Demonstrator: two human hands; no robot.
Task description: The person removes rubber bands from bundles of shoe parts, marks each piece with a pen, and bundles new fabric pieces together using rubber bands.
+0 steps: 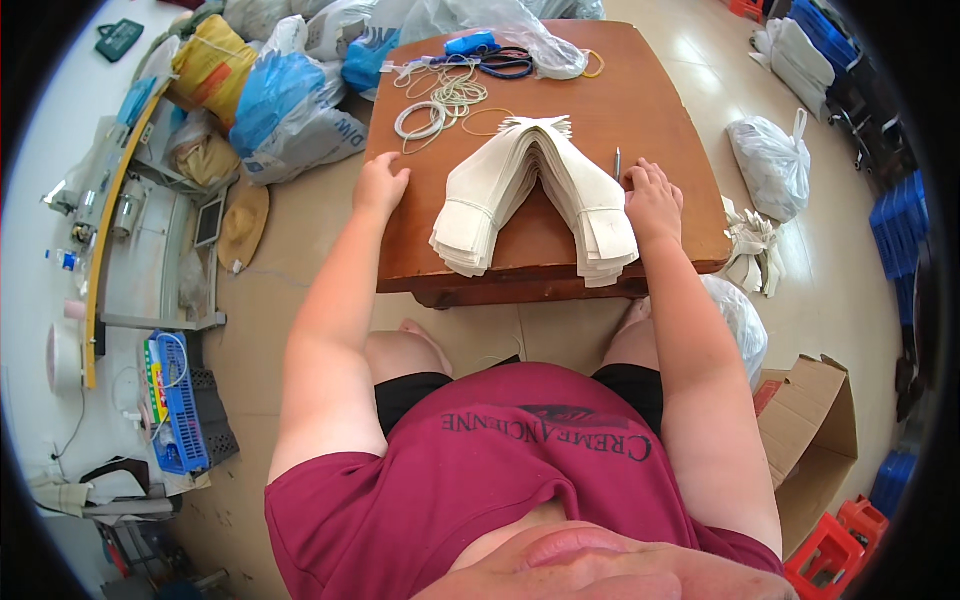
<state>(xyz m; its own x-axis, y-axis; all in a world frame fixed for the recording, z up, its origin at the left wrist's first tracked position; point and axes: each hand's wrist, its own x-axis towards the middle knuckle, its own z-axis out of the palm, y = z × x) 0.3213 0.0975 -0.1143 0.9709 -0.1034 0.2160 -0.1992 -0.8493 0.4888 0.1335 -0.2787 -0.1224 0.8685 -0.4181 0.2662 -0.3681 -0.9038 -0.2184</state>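
A thick bundle of off-white flat strips [585, 205], cloth or paper, I cannot tell which, lies bent in an upside-down V on the brown wooden table [660, 90]. A thin band circles each of its two legs near the end. My left hand [381, 186] rests on the table's left edge, thumb apart from the fingers, holding nothing. Beside the bundle's right leg, my right hand [655, 200] lies on the tabletop with its fingers spread and slightly bent. A slim pen-like thing [617, 164] lies just beyond the right hand's fingertips.
Loose cord [455, 90], a white ring roll [420, 121], dark-handled scissors [506, 63] and a clear plastic bag [540, 45] lie at the table's far side. Stuffed bags [290, 110] crowd the floor to the left. A cardboard box [810, 430] stands at right.
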